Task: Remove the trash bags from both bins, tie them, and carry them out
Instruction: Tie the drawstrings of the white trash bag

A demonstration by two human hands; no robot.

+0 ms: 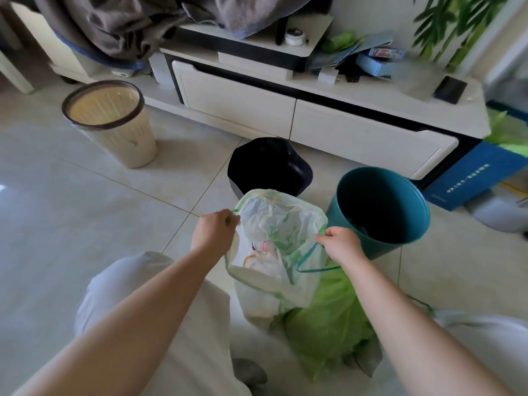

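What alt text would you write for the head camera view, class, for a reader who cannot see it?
Left hand and right hand hold open a pale trash bag above a green bag on the floor. Behind stand empty teal, black and beige bins.

A low white cabinet [300,115] with two drawer fronts runs from 11 o'clock toward 3 o'clock across the pale tiled floor [71,218]. Grey cloth [120,21] is heaped over its upper shelf at 11 o'clock. A small white jar [294,37] stands at 12 o'clock, with blue boxes [377,60] at 1 o'clock and a dark phone [451,90] at 2 o'clock. A blue carton [474,172] leans at 3 o'clock.
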